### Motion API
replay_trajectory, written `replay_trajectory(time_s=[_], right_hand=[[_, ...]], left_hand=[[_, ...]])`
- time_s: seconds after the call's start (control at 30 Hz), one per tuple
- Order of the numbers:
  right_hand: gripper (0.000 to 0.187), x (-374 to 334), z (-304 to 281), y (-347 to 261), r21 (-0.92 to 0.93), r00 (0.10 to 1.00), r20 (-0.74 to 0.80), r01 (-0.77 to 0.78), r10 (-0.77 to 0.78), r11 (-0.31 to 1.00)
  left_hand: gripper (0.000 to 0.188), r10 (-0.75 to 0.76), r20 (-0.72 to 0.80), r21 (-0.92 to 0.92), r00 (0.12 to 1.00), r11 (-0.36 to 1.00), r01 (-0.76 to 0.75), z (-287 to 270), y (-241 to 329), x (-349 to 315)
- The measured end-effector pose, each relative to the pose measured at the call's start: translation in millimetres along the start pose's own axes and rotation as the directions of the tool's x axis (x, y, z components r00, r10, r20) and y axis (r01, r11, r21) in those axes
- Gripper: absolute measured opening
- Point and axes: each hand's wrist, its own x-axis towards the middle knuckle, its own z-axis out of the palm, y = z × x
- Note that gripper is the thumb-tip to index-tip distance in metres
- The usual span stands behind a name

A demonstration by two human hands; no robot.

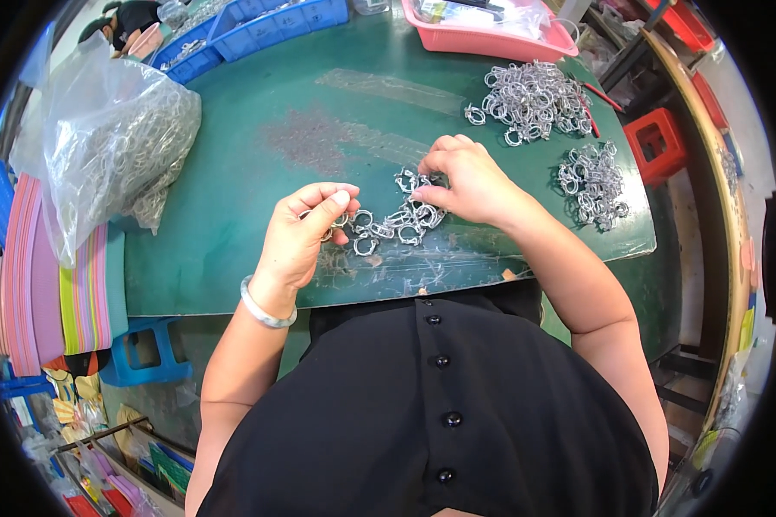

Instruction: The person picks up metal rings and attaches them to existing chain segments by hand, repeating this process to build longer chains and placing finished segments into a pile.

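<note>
The left hand (306,233), a pale marbled bangle (265,308) on its wrist, is curled nearly closed over the near part of a green tabletop (224,233), its thumb and fingers pinching a small silvery metal ring clip (336,227). Just right of it lies a small loose pile of silvery metal ring clips (408,226). The right hand (467,183) reaches over the far right side of this pile, its fingers bent and partly spread, thumb tip down at the clips; whether it grips one I cannot tell, as the fingers hide the spot.

Toward the right edge of the table sit two more heaps: a large tangled silvery heap (536,103) farther off and a smaller silvery heap (591,185) nearer. At the far right stands a pink plastic basin (500,40); at the left, a bulging clear plastic bag (129,129) full of metal pieces.
</note>
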Motion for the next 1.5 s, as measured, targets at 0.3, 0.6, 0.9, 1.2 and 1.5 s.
replay_trajectory(time_s=[0.3, 0.6, 0.9, 1.2, 1.5], right_hand=[[0.016, -2, -2, -4, 0.204, 0.997, -0.061, 0.051, -0.039, 0.978], [0.027, -6, 6, 0, 0.067, 0.994, -0.06, 0.098, -0.094, 0.993], [0.038, -9, -2, -36, 0.555, 0.969, -0.247, 0.162, -0.024, 0.816], [0.05, -11, 9, -50, 0.228, 0.794, -0.532, 0.468, -0.293, 0.854], [0.03, -21, -5, -38, 0.899, 0.989, -0.102, 0.045, 0.109, 0.435]], left_hand=[[0.017, -0.023, 0.038, 0.041, 0.999, 0.999, 0.022, 10, -1, 3], [0.019, -0.009, 0.128, 0.124, 0.992, 0.992, -0.007, 19, 1, 7], [0.02, 0.026, 0.117, 0.14, 0.993, 0.989, -0.042, 29, 3, 3], [0.021, 0.223, 0.03, 0.171, 0.974, 0.959, -0.225, 43, -1, -2], [0.029, 0.336, 0.043, -0.064, 0.941, 0.941, -0.333, 29, -5, 1]])
